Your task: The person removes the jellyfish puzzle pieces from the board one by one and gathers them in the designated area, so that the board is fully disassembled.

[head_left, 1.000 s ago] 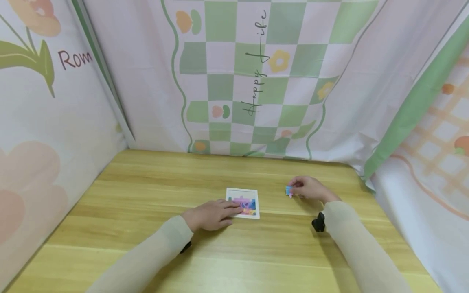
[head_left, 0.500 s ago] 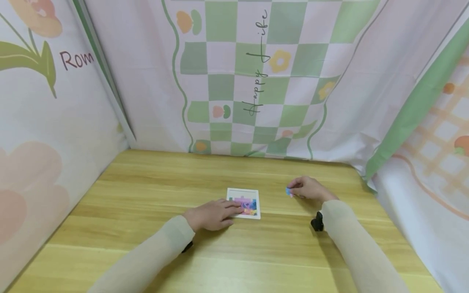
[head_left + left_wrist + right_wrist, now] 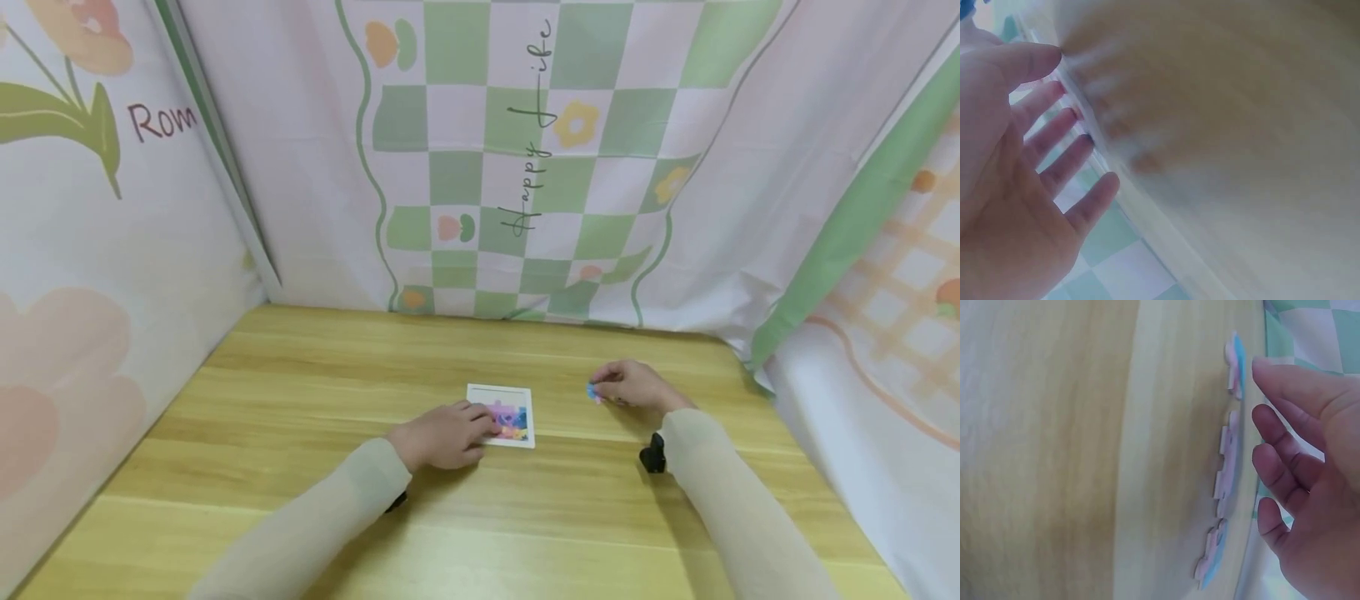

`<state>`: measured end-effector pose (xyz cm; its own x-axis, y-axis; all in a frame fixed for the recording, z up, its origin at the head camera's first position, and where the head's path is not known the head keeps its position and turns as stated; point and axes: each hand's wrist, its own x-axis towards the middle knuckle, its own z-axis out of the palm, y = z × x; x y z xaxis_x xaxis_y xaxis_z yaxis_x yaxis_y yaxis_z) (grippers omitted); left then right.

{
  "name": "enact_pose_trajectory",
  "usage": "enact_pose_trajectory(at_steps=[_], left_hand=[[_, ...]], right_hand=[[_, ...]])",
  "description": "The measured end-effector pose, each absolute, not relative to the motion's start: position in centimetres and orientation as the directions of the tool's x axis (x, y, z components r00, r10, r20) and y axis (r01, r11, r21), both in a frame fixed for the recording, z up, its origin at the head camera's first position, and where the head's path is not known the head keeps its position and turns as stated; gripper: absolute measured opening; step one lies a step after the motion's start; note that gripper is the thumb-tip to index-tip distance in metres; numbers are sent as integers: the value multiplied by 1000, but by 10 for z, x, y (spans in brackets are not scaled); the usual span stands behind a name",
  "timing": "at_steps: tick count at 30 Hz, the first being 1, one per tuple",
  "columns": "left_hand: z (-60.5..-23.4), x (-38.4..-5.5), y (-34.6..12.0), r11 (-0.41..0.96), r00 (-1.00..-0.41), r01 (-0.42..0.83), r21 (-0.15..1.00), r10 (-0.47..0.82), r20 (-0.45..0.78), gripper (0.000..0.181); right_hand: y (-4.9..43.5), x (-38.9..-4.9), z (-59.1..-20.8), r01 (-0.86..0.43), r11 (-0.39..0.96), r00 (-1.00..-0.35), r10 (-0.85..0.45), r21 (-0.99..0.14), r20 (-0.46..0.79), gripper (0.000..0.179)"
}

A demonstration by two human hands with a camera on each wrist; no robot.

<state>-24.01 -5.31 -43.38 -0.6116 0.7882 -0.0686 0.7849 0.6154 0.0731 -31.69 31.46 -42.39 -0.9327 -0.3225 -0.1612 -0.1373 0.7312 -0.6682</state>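
Note:
My left hand (image 3: 442, 435) lies over the lower left of a jigsaw puzzle (image 3: 510, 419) in a white frame, fingertips at its pieces. In the left wrist view the fingers of that hand (image 3: 1041, 181) are spread and relaxed. To the right, my right hand (image 3: 633, 387) is low over the table, its fingertips right at a blue-and-pink puzzle piece (image 3: 592, 391). In the right wrist view the fingers are loosely bent, and a narrow gap shows between the thumb and that piece (image 3: 1235, 365). Beside it lie pink pieces (image 3: 1229, 459) and another blue-and-pink piece (image 3: 1212, 553).
The wooden table (image 3: 360, 350) runs back to a green-checked curtain (image 3: 487, 275). Printed fabric (image 3: 112, 250) hangs at the left, and a green-edged curtain (image 3: 817, 283) at the right. A black wrist camera (image 3: 653, 454) is under the right sleeve.
The left hand's fingers have drawn back and bent slightly, showing more of the puzzle's lower part. Less of the blue piece shows at the right fingertips; the right hand is almost still.

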Motion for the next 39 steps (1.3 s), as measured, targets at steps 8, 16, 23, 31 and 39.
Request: enact_pose_trajectory(at_steps=[8,16,23,31,39], left_hand=[[-424,-237,-46,606,-605,793,61,795,-42,38],[-425,-238,-43,601,-598,794,90,800,-61,37],[-424,-236,-43,602,-596,787,139,799,-81,42],[-427,-236,-43,629,-617,765,138,777,-126,51],[-429,-237,-44,636,-619,759,135,771,-150,51]], right_hand=[[305,-314,-416,-141,728,-933,-324,-670,-155,34],[284,-312,-414,-239,716,-912,-398,-656,-102,30],[262,-307,-414,-325,736,-883,-460,-595,-87,25],[237,-300,-415,-376,693,-834,-542,-616,-101,23],[217,-297,-424,-452,671,-797,-600,-588,-71,25]])
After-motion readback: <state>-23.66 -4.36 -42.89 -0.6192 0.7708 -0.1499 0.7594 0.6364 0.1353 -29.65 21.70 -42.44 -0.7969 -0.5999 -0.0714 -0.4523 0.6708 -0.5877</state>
